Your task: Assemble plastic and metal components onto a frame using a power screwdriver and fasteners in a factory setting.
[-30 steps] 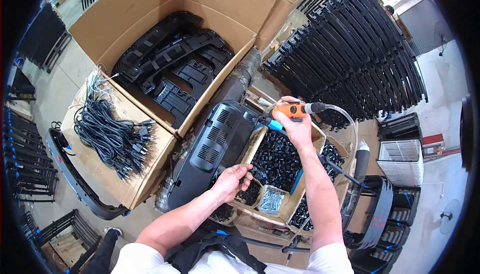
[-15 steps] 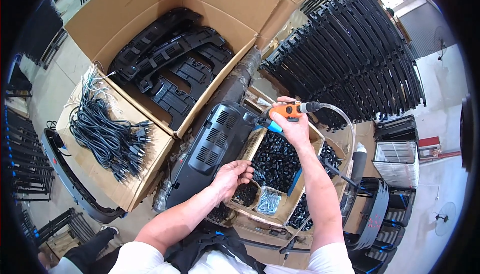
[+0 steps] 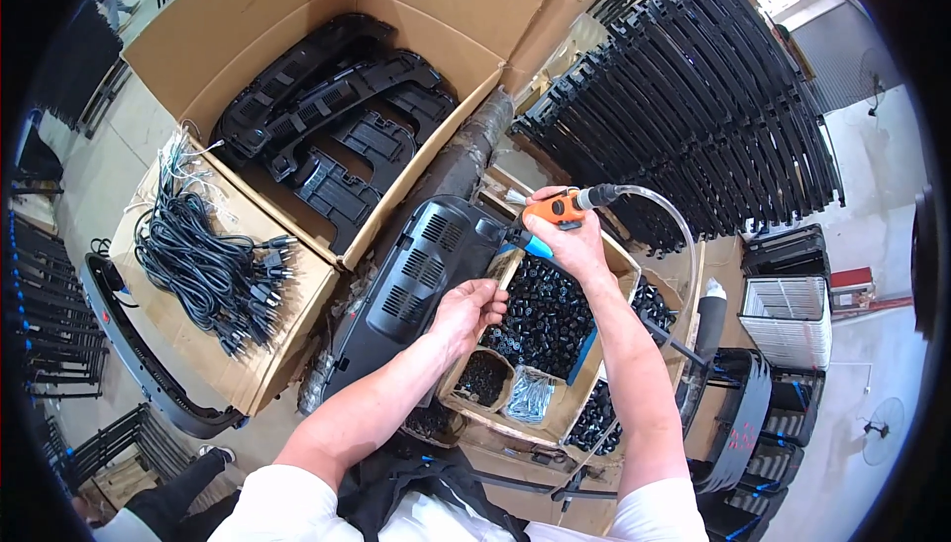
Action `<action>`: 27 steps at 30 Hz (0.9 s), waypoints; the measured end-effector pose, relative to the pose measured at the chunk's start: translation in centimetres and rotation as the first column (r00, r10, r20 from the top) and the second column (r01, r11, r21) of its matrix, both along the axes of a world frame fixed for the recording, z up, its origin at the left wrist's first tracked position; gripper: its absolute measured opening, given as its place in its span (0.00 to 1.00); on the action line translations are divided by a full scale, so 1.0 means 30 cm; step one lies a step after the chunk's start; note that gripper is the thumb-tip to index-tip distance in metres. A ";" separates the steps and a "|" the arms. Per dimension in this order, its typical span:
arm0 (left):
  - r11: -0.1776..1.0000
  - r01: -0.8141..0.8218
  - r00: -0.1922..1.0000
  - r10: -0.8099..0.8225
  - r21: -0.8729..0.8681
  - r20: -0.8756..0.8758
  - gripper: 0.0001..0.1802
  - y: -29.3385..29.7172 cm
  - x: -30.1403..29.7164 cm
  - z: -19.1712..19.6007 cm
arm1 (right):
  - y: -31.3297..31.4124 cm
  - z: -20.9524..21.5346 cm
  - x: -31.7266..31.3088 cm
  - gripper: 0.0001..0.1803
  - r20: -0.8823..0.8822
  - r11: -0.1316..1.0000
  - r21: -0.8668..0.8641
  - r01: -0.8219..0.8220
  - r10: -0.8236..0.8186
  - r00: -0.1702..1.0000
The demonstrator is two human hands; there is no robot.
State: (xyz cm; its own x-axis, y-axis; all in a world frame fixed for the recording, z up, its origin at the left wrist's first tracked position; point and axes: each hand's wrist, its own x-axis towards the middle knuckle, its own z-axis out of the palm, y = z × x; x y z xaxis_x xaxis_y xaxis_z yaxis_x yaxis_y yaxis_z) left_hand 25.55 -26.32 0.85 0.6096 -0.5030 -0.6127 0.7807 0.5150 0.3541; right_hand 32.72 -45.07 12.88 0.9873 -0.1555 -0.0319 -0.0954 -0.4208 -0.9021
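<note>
My right hand [image 3: 573, 238] grips an orange air screwdriver [image 3: 552, 210] with a hose at its back end. Its front end points left, over the upper end of a long black vented plastic panel [image 3: 416, 270]. My left hand [image 3: 470, 314] is in a pinch beside the panel's right edge; whatever its fingertips hold is too small to make out. Below and right of that hand stands a divided cardboard box of small parts. It holds black plastic pieces [image 3: 543, 319], tiny dark screws [image 3: 482, 378] in a round tub, and a bundle of silvery fasteners [image 3: 530, 395].
An open carton [image 3: 436, 161] of black plastic parts stands at the upper left. Black cables [image 3: 213, 270] lie on cardboard beside it. Stacked black frames [image 3: 684, 106] fill the upper right. The clear air hose [image 3: 674, 217] loops down at the right. Another person's leg shows at lower left.
My left hand has moved up and slightly right, away from the screw tub. The right hand has shifted slightly left with the screwdriver, which is tilted a little differently.
</note>
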 end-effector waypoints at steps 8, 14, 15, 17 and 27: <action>0.995 -0.100 0.993 0.100 -0.003 -0.057 0.11 -0.058 0.050 -0.003 | -0.024 -0.045 0.001 0.18 0.030 1.000 0.003 -0.020 0.020 0.999; 0.996 -0.084 0.991 0.080 -0.036 -0.104 0.14 -0.088 0.110 -0.024 | -0.025 -0.046 0.005 0.19 0.007 0.998 -0.048 -0.038 0.038 0.999; 0.996 -0.082 0.991 0.078 -0.030 -0.109 0.14 -0.097 0.119 -0.018 | -0.028 -0.043 0.006 0.20 0.008 0.999 -0.026 -0.029 0.029 1.000; 0.994 -0.109 0.986 0.105 -0.027 -0.131 0.14 -0.097 0.144 -0.026 | 0.000 -0.026 0.009 0.21 0.008 1.000 0.004 -0.031 0.031 0.999; 0.913 -0.373 0.895 0.306 -0.164 -0.325 0.11 -0.095 0.247 0.043 | 0.073 0.104 -0.076 0.29 0.129 0.969 0.232 -0.083 0.054 0.990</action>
State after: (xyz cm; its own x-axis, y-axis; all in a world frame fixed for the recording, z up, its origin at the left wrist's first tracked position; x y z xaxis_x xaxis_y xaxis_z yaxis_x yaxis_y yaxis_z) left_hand 32.97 -29.18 2.15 0.5814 -0.4367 -0.6865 0.5939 0.8045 -0.0088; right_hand 30.46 -42.87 15.99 0.9941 -0.0901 0.0602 0.0416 -0.1960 -0.9797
